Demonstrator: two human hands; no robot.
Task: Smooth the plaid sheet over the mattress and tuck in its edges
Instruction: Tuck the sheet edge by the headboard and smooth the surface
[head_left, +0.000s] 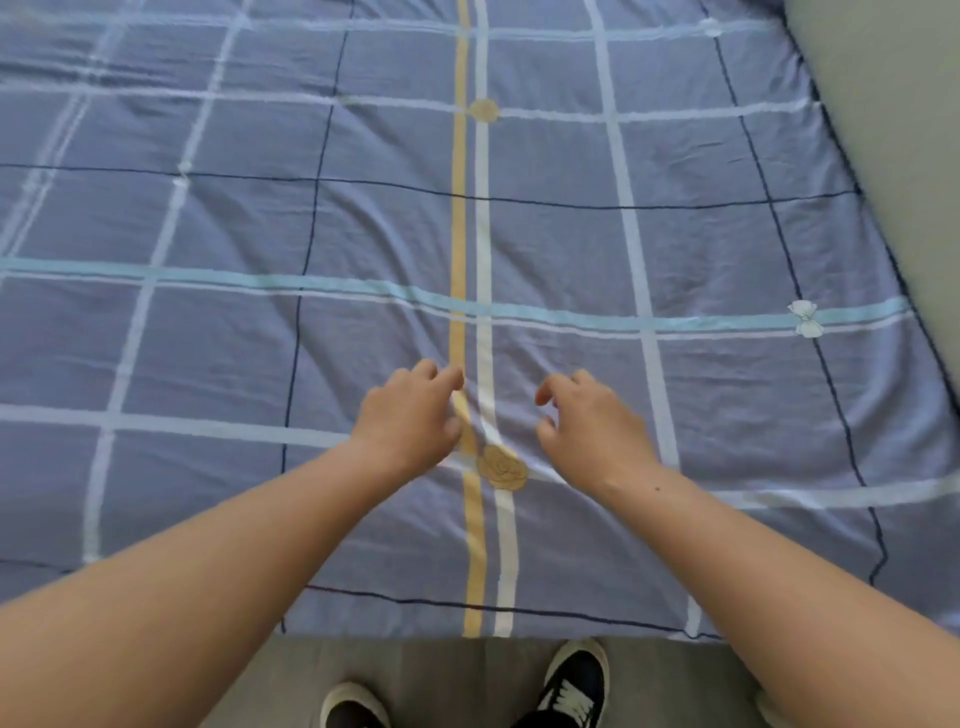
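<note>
Dark shoes (576, 683) stand on the grey floor (447, 670) at the near edge, and a grey wall (893, 130) runs along the right side. The plaid sheet (218, 332) lies spread flat and fills most of the view. Its yellow stripe (459, 218) runs lengthwise, straight away from the person. The left hand (410, 418) and the right hand (592, 423) sit either side of the stripe, fingers loosely curled and gripping nothing. Whether they touch the cloth is unclear.

The blue plaid sheet (322, 218) lies spread, lightly creased, covering the mattress.
</note>
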